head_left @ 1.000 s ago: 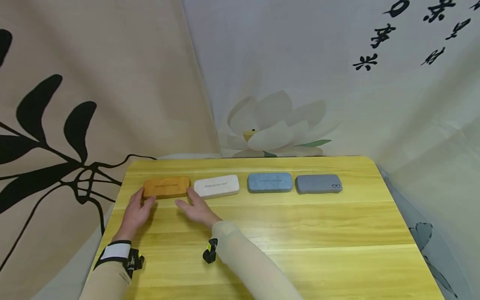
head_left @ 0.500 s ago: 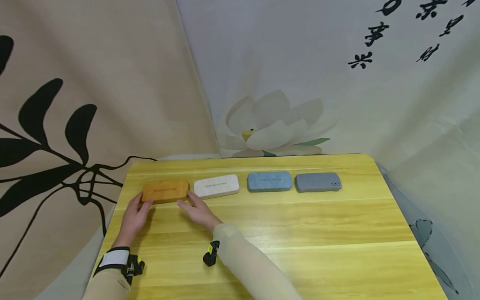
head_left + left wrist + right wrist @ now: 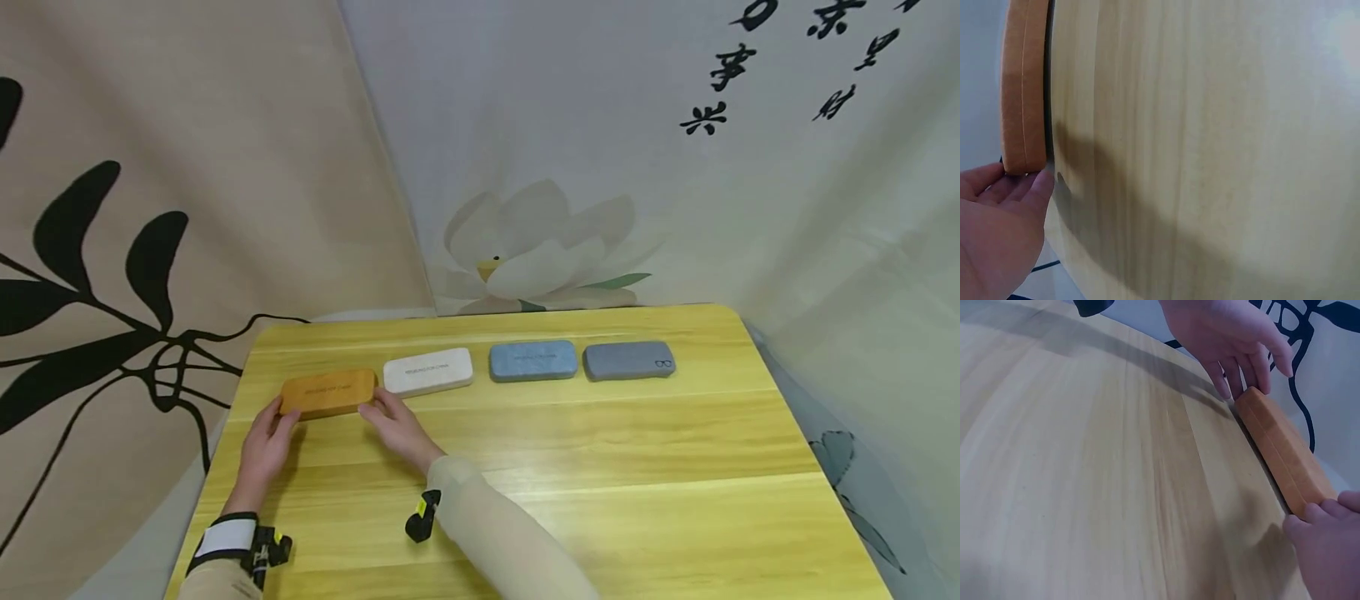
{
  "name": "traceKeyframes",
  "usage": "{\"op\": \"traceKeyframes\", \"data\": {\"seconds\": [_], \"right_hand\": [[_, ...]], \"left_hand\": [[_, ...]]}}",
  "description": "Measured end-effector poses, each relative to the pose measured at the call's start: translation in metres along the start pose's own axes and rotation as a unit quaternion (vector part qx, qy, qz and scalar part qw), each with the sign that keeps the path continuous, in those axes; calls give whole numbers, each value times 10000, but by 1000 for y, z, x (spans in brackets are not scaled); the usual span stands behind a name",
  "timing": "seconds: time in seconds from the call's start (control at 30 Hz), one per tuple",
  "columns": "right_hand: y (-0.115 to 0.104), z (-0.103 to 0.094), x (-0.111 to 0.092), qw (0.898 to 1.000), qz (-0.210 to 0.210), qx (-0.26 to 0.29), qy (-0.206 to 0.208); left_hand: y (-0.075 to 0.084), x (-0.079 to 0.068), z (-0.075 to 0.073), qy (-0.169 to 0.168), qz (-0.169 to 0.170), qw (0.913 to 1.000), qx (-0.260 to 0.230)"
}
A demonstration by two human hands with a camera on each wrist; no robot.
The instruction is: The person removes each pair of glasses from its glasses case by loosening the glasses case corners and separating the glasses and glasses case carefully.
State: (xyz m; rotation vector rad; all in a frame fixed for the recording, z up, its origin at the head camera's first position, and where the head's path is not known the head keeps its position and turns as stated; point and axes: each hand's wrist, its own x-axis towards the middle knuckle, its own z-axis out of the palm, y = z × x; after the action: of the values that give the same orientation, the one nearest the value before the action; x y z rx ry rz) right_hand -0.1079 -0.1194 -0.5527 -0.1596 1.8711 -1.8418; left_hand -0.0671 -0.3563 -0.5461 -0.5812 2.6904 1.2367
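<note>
An orange glasses case (image 3: 327, 392) with small print on its lid is held between both hands at the left of the row. My left hand (image 3: 262, 454) grips its left end, with fingertips against the end face in the left wrist view. At the opposite end, my right hand (image 3: 403, 433) holds the right corner; its fingers (image 3: 1319, 512) bend over the edge in the right wrist view. The case's side faces me, close over the wooden table (image 3: 600, 483). Just right of it lies a white glasses case (image 3: 428, 372), near my right fingertips.
Further right in the row lie a blue glasses case (image 3: 533, 361) and a grey-blue one (image 3: 629, 360) with a small spectacles print. Behind the table hangs a printed cloth (image 3: 300, 167) close to its back edge.
Both hands have drawn the orange case slightly toward me, so it sits a little nearer than the white one. The head view has shifted slightly; the other cases stay in place.
</note>
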Motion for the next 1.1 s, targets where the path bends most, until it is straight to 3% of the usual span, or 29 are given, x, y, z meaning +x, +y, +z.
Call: {"op": "traceKeyframes", "data": {"seconds": [0.33,0.63,1.1], "right_hand": [[5,-3,-14,9996,-129,264,15],[4,-14,-23,9996,-211,179,87],[0,-25,-47,9989,-424,33,-176]], "left_hand": [[1,-17,1,-135,23,9998,-109],[8,-27,7,91,363,9993,-72],[15,-49,14,294,407,9986,-148]]}}
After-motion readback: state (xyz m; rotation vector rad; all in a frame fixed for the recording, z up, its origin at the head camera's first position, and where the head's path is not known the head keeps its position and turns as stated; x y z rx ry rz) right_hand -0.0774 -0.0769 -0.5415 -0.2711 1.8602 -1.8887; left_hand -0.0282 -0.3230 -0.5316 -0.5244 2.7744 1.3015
